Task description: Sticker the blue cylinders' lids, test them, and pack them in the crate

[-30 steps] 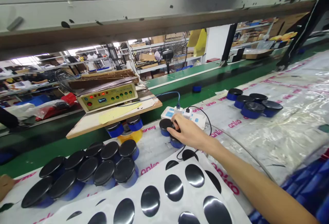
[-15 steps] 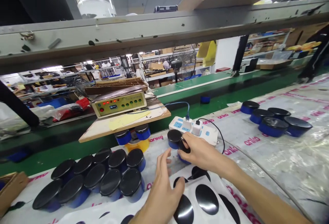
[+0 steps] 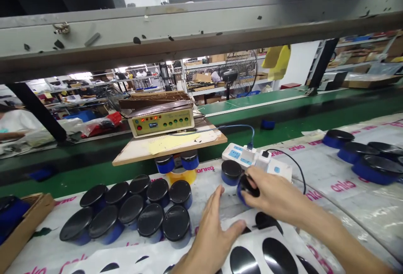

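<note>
My right hand [image 3: 264, 190] grips a blue round container with a black top [image 3: 248, 185], just in front of the power strip. Directly left of it stands another such container [image 3: 231, 172]. My left hand [image 3: 214, 234] is held with fingers and thumb apart, empty, over the edge of a white sheet with black round stickers [image 3: 279, 255]. Left of that hand, several blue containers with black lids [image 3: 176, 223] stand in two rows on the covered table.
A white power strip [image 3: 236, 152] with plugs and cables lies behind my right hand. A cream control box [image 3: 162, 121] rests on a wooden board [image 3: 170, 150]. More blue containers [image 3: 378, 169] stand at right. A cardboard box [image 3: 28, 228] is at far left.
The view has turned, so most things appear shifted. My right hand now holds the container a little apart from the one on its left. My left hand remains spread.
</note>
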A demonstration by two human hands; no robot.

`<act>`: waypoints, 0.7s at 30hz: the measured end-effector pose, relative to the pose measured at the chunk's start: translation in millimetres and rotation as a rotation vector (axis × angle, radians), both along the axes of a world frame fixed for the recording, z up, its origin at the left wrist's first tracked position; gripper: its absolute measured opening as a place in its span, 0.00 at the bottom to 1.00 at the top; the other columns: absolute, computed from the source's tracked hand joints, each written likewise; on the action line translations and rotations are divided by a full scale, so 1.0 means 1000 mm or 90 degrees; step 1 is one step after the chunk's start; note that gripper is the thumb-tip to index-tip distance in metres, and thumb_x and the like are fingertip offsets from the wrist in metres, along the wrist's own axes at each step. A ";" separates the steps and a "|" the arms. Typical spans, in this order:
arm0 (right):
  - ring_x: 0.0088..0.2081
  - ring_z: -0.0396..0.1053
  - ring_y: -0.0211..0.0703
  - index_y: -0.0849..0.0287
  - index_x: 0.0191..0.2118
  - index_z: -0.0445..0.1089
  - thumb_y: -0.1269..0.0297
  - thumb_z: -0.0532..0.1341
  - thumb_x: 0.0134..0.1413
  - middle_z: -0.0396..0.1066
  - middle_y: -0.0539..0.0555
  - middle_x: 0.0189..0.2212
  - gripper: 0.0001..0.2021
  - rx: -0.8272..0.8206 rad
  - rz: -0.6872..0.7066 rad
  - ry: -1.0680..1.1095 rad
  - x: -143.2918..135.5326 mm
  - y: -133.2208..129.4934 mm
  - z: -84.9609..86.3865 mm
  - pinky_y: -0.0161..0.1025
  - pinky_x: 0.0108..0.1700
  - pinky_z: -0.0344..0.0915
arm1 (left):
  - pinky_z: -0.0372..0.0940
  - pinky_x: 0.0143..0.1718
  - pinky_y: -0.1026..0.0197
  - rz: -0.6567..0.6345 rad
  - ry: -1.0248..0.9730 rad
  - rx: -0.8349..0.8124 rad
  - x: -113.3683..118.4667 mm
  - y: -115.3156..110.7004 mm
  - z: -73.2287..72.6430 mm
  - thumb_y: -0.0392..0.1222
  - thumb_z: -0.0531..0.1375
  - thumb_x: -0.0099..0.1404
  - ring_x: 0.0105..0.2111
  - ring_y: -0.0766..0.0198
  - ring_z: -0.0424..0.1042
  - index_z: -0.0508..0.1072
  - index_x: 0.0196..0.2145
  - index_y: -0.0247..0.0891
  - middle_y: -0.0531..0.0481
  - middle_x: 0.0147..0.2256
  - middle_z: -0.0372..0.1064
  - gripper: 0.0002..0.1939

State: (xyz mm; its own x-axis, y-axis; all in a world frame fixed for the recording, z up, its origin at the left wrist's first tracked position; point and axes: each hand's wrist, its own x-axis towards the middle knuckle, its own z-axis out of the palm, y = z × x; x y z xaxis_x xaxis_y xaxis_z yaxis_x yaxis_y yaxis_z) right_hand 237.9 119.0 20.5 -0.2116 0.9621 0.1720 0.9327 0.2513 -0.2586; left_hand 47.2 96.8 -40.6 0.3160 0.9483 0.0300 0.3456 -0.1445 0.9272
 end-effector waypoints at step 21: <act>0.35 0.66 0.38 0.57 0.50 0.60 0.68 0.56 0.52 0.64 0.49 0.33 0.18 -0.070 0.268 0.257 -0.040 0.006 0.007 0.34 0.40 0.65 | 0.57 0.57 0.52 0.079 -0.352 0.009 0.002 0.009 0.005 0.42 0.67 0.54 0.55 0.53 0.64 0.55 0.57 0.40 0.41 0.55 0.62 0.37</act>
